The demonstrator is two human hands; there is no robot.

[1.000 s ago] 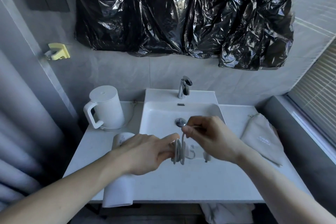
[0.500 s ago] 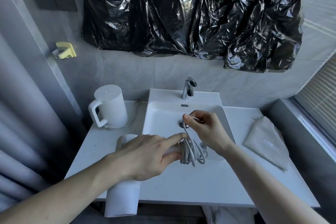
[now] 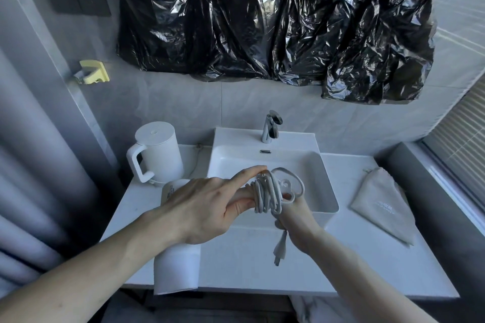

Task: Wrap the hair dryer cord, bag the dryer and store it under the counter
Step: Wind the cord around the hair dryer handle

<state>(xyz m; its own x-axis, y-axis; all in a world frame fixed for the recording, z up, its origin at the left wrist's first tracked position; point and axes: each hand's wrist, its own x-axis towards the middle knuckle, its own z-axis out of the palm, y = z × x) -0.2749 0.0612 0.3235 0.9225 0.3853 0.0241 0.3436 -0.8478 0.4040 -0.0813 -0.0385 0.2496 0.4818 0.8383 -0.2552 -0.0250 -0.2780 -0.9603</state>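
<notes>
The white hair dryer (image 3: pixel 176 265) lies on the counter's left front, its barrel jutting over the edge. My left hand (image 3: pixel 202 207) grips its handle, with the index finger stretched out over the coils. The pale grey cord (image 3: pixel 265 195) is wound in several loops around the handle, above the sink's front. My right hand (image 3: pixel 298 220) sits just below and right of the coil, pinching the loose end of the cord. The plug (image 3: pixel 279 252) dangles beneath it. A grey drawstring bag (image 3: pixel 383 204) lies flat on the counter to the right.
A white kettle (image 3: pixel 157 152) stands at the back left. The sink (image 3: pixel 324 191) with a chrome faucet (image 3: pixel 270 126) fills the middle of the counter (image 3: pixel 367 265). Black plastic sheeting (image 3: pixel 262 21) covers the wall above. Window blinds are at the right.
My right hand has swung from above the coil down to its lower right, carrying the cord round the handle. The plug now hangs below my right hand.
</notes>
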